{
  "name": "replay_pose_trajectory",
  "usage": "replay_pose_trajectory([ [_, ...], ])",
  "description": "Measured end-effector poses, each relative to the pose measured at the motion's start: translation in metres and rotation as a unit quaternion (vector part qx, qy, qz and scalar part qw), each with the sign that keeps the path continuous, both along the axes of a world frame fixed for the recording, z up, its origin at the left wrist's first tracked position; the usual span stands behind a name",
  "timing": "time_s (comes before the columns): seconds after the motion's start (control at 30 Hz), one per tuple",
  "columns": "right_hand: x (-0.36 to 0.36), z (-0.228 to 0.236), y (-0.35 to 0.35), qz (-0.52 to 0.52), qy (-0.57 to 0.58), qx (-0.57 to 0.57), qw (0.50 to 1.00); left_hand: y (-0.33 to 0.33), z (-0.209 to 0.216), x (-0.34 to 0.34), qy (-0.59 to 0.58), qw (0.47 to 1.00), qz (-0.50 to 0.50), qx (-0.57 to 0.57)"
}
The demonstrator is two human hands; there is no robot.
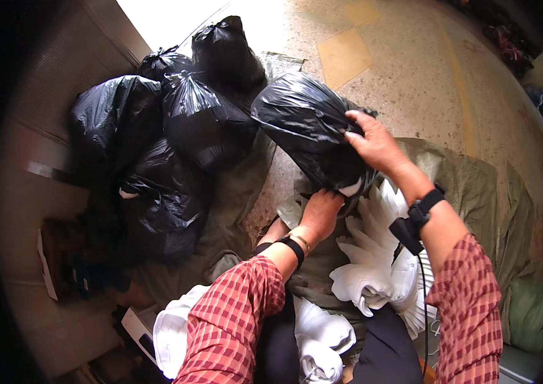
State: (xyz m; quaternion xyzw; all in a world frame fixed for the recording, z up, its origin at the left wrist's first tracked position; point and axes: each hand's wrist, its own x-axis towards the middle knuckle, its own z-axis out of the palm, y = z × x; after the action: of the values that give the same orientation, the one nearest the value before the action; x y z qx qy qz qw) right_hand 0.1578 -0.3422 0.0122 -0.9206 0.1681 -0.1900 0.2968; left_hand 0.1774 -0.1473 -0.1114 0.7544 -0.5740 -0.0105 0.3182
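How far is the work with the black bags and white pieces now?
Done: several tied black bags lie piled on the floor. In hand: left hand and right hand grip another black bag. Left: white pieces remain stacked on the green cloth.

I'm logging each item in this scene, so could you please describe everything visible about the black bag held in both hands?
The black bag is thin, glossy, crinkled plastic, stuffed full and rounded, opaque. It is held tilted above a green sack. The right hand grips its upper right side; the left hand holds its lower end, where a bit of white shows at the opening. Stacked white pieces lie just beneath it. Similar black bags are piled to its left.
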Motion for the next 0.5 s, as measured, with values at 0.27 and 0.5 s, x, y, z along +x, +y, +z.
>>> replay_pose_trajectory([
  [0.27, -0.005, -0.044, 0.034, -0.196, -0.021, -0.052, 0.979, 0.035, 0.012, 0.008, 0.014, 0.995, -0.058, 0.08],
  [0.5, -0.002, 0.031, -0.019, -0.122, -0.135, 0.271, 0.945, 0.092, -0.035, 0.037, 0.022, 0.967, 0.043, 0.25],
])
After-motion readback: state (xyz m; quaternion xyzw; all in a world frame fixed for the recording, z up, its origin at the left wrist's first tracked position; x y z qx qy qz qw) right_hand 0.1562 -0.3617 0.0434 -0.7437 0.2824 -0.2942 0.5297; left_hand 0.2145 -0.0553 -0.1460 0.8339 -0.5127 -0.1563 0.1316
